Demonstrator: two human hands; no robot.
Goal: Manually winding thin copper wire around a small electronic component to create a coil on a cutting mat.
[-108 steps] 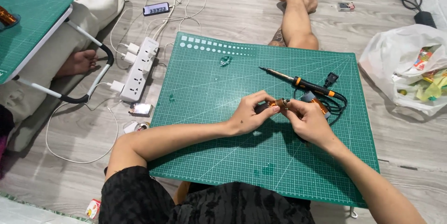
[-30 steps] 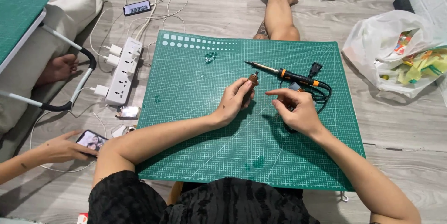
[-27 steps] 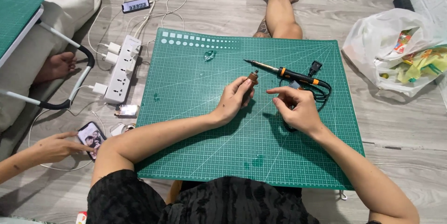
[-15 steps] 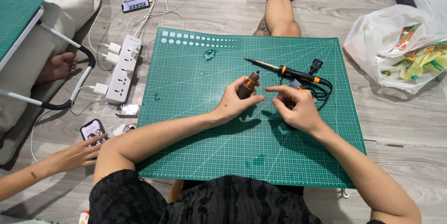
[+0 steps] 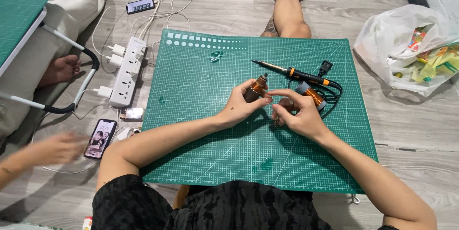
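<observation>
Two hands at work over green cutting mat (image 5: pixel 205 129).

Soldering iron (image 5: pixel 296 73) lies on mat beyond hands. Left hand (image 5: pixel 241 105) grips small copper-wound motor (image 5: pixel 256 88), tilted upright. Right hand (image 5: pixel 296 113) fingers narrowly pinched, forefinger touching motor; whether it holds anything, cannot tell.

The one camera sits on my head, looking steeply down and forward over my forearms at the green cutting mat (image 5: pixel 205 129) on the floor, close enough that my lap fills the bottom edge.
</observation>
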